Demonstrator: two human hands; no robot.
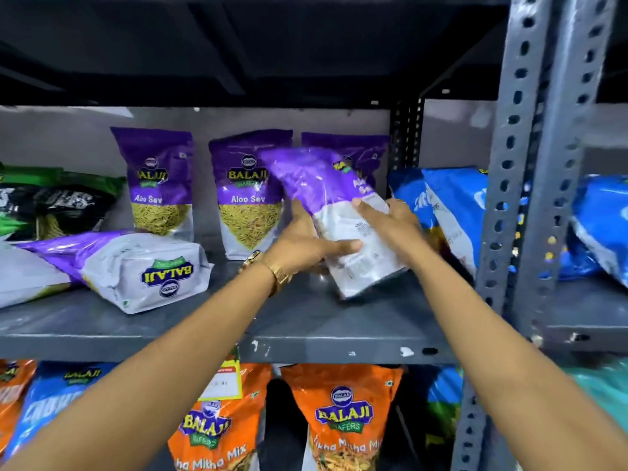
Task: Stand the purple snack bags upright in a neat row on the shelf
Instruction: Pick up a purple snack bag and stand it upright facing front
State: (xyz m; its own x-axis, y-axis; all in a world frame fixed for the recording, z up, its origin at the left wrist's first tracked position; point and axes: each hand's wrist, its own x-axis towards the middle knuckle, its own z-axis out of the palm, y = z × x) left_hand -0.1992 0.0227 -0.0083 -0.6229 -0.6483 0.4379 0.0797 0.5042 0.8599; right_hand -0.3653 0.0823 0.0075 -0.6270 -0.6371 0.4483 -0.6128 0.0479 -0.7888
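Observation:
A purple and white snack bag [326, 202] is tilted above the grey shelf [306, 321], held on both sides by my left hand [306, 243] and my right hand [390, 222]. Its top leans to the left, blurred by motion. Behind it, three purple bags stand upright at the back: one on the left [159, 181], one in the middle [244, 195], and one [367, 147] mostly hidden by the held bag. Another purple bag [136, 266] lies on its side at the left of the shelf.
Green and black bags [57, 202] lie at the far left. Blue bags [452, 205] lean just right of my right hand, next to a perforated steel upright [516, 164]. Orange bags [343, 419] stand on the shelf below.

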